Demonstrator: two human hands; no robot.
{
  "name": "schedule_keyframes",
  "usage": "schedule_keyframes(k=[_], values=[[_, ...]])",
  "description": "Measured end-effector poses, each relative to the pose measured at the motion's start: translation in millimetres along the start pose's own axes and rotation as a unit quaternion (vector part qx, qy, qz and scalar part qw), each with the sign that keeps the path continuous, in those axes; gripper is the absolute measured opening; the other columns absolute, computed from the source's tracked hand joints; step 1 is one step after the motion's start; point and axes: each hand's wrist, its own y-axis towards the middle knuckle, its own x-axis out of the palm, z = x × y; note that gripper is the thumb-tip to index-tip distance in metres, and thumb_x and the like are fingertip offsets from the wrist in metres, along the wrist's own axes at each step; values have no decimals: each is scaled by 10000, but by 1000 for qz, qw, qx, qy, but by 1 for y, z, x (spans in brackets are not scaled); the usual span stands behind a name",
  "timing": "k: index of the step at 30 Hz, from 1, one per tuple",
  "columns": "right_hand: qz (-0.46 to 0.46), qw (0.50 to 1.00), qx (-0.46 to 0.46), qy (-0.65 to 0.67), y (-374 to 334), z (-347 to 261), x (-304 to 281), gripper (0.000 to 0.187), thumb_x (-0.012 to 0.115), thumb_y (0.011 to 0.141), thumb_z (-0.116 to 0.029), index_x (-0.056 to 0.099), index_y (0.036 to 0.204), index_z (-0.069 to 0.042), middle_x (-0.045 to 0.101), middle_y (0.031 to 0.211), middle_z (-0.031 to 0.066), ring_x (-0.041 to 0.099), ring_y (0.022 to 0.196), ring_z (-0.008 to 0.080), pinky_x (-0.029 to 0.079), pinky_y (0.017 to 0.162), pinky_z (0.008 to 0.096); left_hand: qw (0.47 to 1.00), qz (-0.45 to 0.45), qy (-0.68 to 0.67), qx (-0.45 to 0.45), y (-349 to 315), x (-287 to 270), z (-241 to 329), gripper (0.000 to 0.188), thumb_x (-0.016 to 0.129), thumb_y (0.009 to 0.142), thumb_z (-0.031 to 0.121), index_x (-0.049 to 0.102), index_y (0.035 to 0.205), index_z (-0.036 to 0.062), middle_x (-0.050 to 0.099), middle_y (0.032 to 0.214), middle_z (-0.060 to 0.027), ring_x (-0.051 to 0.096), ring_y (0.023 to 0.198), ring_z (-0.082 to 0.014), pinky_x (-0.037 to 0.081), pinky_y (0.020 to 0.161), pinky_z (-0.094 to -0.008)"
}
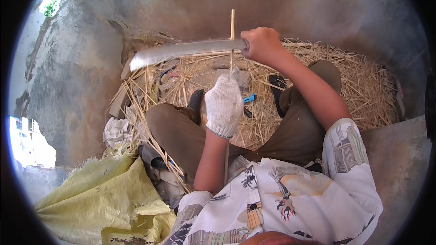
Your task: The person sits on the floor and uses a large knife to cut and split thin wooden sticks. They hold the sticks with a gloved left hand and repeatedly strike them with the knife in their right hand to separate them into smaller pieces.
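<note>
My left hand (pixel 224 104), in a white knitted glove, is closed around a thin pale strip of bamboo or wood (pixel 233 23). The strip stands away from me past the thumb, and its lower part runs back along my forearm. In my bare right hand (pixel 265 45) is the handle of a machete (pixel 190 48). Its long blade points left and lies across the strip a little beyond the glove; the blade tip is blurred. Whether the edge bites into the strip I cannot tell.
Shavings and split strips (pixel 363 86) cover the floor around my bent legs. A blue utility knife (pixel 250 98) lies between my feet. Long thin sticks (pixel 152 138) lean beside my left knee, near a torn yellow woven sack (pixel 104 195). A grey-brown wall (pixel 181 4) rises ahead.
</note>
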Motion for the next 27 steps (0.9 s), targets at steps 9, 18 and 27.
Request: schedule_keyframes(k=[9,18,27], values=[[42,998,-35,20,-5,-13,8,141,720,706,-228,711,795,-119,693,701,113,710,704,309,564,644,458,999,20,-43,3,4,0,-17,389,528,865,51,622,1241,9,646,912,-171,656,839,-343,536,700,-442],[107,994,6,28,-5,6,6,177,743,730,-268,707,820,-120,674,681,87,682,673,320,544,623,459,648,-63,-626,-429,18,-18,9,402,682,959,432,545,769,106,368,510,49,347,381,-57,249,363,-243],[106,992,15,66,9,24,6,161,724,754,-265,704,783,-108,670,659,112,680,660,343,550,622,453,578,-68,-692,-428,13,-30,21,326,682,975,335,537,756,142,315,504,86,262,374,-37,183,364,-222]])
